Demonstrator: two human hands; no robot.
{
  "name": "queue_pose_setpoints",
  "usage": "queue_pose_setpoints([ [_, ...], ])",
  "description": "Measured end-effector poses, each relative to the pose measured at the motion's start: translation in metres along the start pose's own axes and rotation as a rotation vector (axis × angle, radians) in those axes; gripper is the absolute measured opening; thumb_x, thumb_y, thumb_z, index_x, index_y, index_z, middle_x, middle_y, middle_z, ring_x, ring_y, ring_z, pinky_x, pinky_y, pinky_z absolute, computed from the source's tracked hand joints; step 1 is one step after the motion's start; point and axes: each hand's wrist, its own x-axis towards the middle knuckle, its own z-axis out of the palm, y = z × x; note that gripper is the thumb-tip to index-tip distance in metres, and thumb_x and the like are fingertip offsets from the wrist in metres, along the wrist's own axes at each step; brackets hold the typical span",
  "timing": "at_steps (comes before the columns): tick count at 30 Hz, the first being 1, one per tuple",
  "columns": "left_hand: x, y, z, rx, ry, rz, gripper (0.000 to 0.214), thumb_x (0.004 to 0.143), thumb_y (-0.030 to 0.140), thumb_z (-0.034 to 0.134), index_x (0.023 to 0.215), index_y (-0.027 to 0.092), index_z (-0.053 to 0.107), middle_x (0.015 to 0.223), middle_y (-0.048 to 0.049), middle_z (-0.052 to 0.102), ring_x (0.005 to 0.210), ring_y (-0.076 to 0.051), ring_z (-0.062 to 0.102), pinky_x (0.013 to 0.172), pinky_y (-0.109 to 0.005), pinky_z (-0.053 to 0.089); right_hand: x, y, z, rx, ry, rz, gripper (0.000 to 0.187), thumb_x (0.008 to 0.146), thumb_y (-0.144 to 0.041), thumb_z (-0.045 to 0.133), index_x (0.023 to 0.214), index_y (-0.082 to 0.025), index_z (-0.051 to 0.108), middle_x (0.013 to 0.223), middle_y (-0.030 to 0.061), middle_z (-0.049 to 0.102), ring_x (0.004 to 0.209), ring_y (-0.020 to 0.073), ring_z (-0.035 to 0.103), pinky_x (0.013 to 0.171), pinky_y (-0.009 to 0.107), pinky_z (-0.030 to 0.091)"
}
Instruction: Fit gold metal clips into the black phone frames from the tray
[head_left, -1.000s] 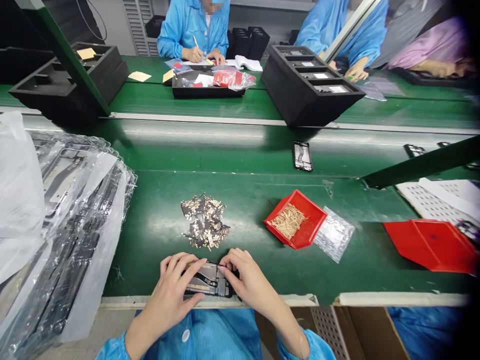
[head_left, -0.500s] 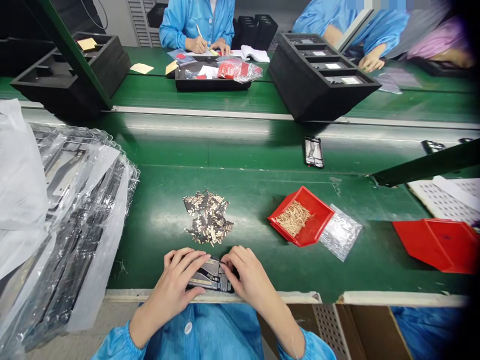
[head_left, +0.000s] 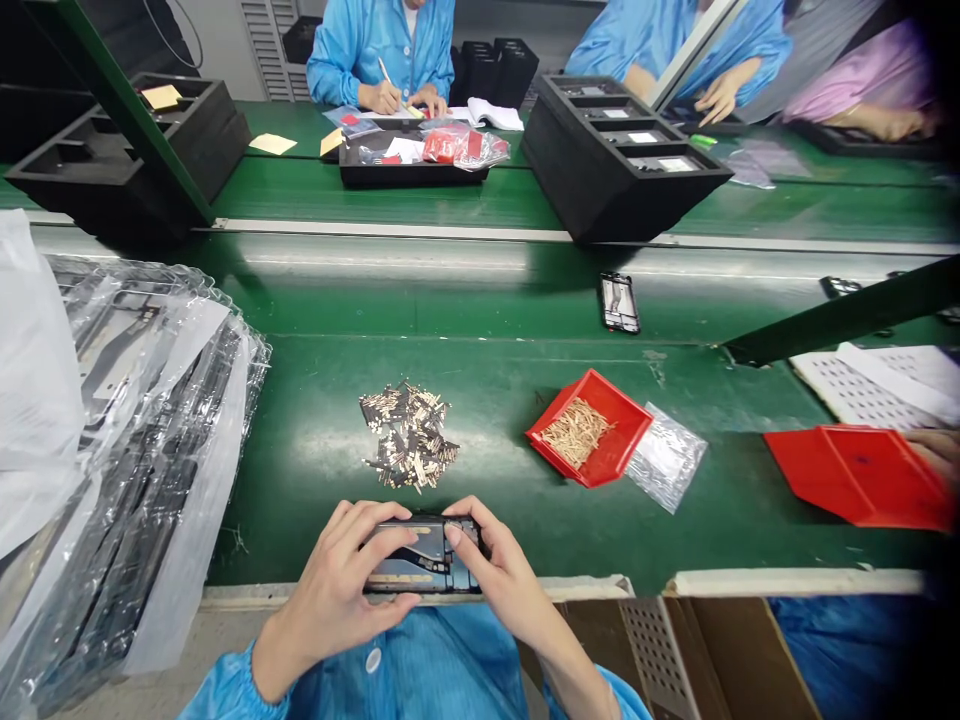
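Both of my hands hold a dark phone frame (head_left: 424, 556) at the near edge of the green bench. My left hand (head_left: 346, 575) wraps its left end, fingers curled over the top. My right hand (head_left: 493, 572) grips the right end, thumb pressing on its face. Just beyond lies a heap of small gold-and-black metal parts (head_left: 409, 436). To the right stands a small red bin (head_left: 589, 441) with thin gold parts, beside a clear plastic bag (head_left: 666, 458).
A stack of bagged frames (head_left: 127, 440) fills the left. Another phone frame (head_left: 619, 301) lies on the conveyor belt. A larger red bin (head_left: 862, 475) sits at right, another person's hand by it. Black foam trays (head_left: 622, 160) and seated workers in blue are across the belt.
I have lifted and tilted the phone frame slightly toward me; my fingers shifted from pressing its top to gripping its ends. The frame on the belt moved a little.
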Motion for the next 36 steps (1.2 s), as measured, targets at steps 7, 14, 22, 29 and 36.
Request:
queue_pose_setpoints([
  [7,0.006,0.01,-0.002,0.005,-0.066,-0.123,0.079,0.082,0.021,0.086,0.152,0.028,0.051,0.139,-0.0125,0.072,0.118,-0.033,0.072,0.099,-0.046,0.054,0.003,-0.008,-0.005,0.151,-0.107,0.063,0.049,0.104,-0.072,0.066,0.114,-0.024,0.061,0.096,-0.0005,0.063,0.088,0.0189,0.055,0.083,0.03,0.05],
  [14,0.011,0.018,0.0,0.047,-0.139,-0.228,0.103,0.069,0.017,0.092,0.16,0.029,0.045,0.122,-0.0076,0.075,0.101,-0.032,0.069,0.092,-0.047,0.058,0.009,0.003,-0.001,0.17,-0.014,0.006,0.042,0.108,-0.064,0.063,0.1,-0.023,0.064,0.086,-0.0012,0.061,0.079,0.0178,0.056,0.074,0.028,0.049],
  [22,0.014,0.015,-0.008,0.044,-0.176,-0.183,0.101,0.072,0.023,0.094,0.161,0.028,0.047,0.123,-0.0082,0.075,0.1,-0.031,0.068,0.086,-0.045,0.059,0.016,-0.005,-0.018,-0.229,0.121,-0.511,0.005,0.109,-0.028,0.071,0.109,-0.025,0.075,0.101,0.0046,0.075,0.092,0.0207,0.072,0.084,0.031,0.059],
  [29,0.019,0.009,0.0,0.043,0.051,-0.161,0.036,0.104,0.03,0.077,0.137,0.024,0.064,0.102,-0.0048,0.078,0.085,-0.025,0.071,0.076,-0.036,0.054,0.023,-0.003,-0.02,-0.42,0.069,-0.817,0.025,0.109,-0.008,0.063,0.121,-0.025,0.077,0.105,0.0076,0.08,0.09,0.0203,0.078,0.08,0.031,0.064],
  [36,0.018,0.002,0.017,-0.007,0.373,-0.146,0.015,0.103,0.019,0.078,0.1,0.025,0.064,0.09,0.0003,0.08,0.08,-0.021,0.068,0.077,-0.035,0.049,0.027,0.004,-0.017,-0.33,0.05,-0.871,0.025,0.105,-0.005,0.066,0.117,-0.025,0.077,0.1,0.0074,0.078,0.088,0.0211,0.076,0.078,0.033,0.065],
])
